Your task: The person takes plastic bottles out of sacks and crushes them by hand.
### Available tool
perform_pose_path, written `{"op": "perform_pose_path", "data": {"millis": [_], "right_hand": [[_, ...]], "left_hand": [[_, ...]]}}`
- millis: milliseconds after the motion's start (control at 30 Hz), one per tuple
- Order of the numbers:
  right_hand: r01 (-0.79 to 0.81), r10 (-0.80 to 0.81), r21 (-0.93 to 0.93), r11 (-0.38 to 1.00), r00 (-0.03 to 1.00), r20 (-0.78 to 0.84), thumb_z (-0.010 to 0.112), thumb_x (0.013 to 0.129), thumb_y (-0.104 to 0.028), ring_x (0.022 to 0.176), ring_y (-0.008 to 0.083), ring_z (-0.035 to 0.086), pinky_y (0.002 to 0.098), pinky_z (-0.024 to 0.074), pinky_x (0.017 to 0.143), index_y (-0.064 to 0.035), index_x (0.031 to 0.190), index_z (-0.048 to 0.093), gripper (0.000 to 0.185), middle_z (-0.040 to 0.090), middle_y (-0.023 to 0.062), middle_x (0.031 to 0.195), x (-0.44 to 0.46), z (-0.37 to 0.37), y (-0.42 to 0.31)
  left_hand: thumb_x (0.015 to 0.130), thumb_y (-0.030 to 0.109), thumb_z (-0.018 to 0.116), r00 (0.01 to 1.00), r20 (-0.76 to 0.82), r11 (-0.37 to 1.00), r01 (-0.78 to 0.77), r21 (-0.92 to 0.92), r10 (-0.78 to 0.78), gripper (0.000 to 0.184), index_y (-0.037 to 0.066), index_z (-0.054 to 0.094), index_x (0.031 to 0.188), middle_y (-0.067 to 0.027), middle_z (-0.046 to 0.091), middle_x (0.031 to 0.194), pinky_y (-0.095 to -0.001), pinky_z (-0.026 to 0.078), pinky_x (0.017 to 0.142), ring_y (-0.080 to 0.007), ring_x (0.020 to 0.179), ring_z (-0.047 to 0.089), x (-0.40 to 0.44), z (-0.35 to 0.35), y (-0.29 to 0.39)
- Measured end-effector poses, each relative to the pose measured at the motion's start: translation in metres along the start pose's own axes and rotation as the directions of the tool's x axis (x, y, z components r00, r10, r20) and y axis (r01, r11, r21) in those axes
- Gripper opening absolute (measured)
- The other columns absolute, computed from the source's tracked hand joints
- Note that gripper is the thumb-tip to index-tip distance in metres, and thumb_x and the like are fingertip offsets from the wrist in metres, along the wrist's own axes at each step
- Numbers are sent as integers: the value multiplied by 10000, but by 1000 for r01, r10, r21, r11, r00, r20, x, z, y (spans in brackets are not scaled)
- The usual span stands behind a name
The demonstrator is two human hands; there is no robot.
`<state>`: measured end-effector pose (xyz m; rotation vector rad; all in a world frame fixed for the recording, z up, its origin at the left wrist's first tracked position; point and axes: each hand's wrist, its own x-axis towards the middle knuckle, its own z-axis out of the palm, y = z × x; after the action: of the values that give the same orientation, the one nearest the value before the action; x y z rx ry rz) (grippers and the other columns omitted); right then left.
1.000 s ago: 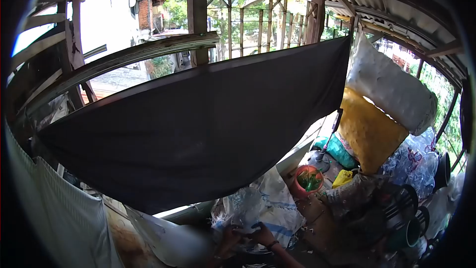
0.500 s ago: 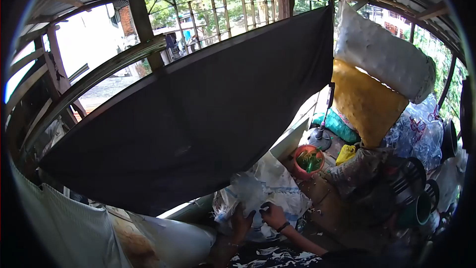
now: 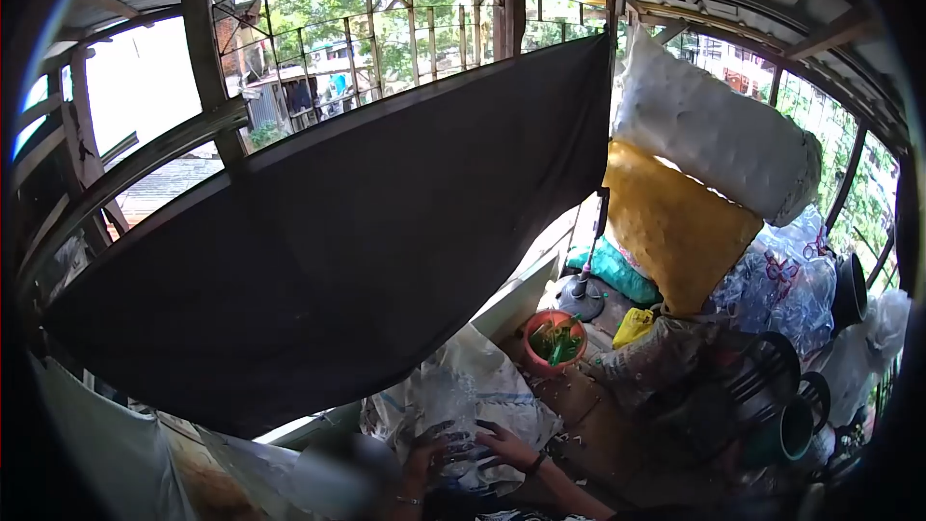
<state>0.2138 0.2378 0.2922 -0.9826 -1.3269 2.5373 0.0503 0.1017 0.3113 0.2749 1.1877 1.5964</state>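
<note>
A white woven sack (image 3: 516,396) with blue stripes lies in front of me, its upper part pale and crumpled. Over it is a hazy, see-through plastic piece (image 3: 451,397), too blurred for me to name its kind. Just below that plastic is my left hand (image 3: 431,446), fingers stretched towards the right. My right hand (image 3: 503,446) reaches in from the other side, its fingers spread apart, with a dark band at the wrist. Neither hand is visibly closed round anything. Whether the fingertips touch the plastic or the sack, I cannot tell.
A black cloth (image 3: 328,280) hangs across the left and middle. Ahead stands an orange bucket (image 3: 529,359) with green pieces inside. Large white (image 3: 714,125) and yellow (image 3: 675,222) sacks are stacked right. A blurred grey shape (image 3: 347,473) is at lower left.
My right hand has gone from curled to spread, and my left fingers stretch out too. The clear plastic sits lower and fainter. A blurred grey shape shows at lower left. The view has shifted.
</note>
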Motion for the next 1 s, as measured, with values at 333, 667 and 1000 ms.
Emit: {"op": "perform_pose_path", "data": {"millis": [333,667,1000], "right_hand": [[269,-481,-570,776,838,-259,660,853,-303,695,213,671,322,553,524,2,1201,530,480,657,144,996,14,-58,52],[108,-138,-342,934,988,-65,655,861,-415,649,145,646,284,507,473,29,1220,473,600,673,121,956,-26,-68,-11],[363,-605,-661,657,777,-175,687,818,-356,572,182,652,306,523,527,4,1183,540,533,673,116,756,7,-21,1]], "left_hand": [[838,124,680,964,173,862,-259,437,202,355,18,576,1161,-73,664,994,-276,547,740,-144,865,652,52,45,-79],[849,176,688,966,197,790,10,613,-166,385,-5,572,1167,-130,683,928,-290,534,554,-195,725,666,69,31,-34],[825,195,717,992,-19,713,105,693,-128,405,-28,570,1130,-163,688,928,-281,501,487,-220,667,692,52,17,-40]]}}
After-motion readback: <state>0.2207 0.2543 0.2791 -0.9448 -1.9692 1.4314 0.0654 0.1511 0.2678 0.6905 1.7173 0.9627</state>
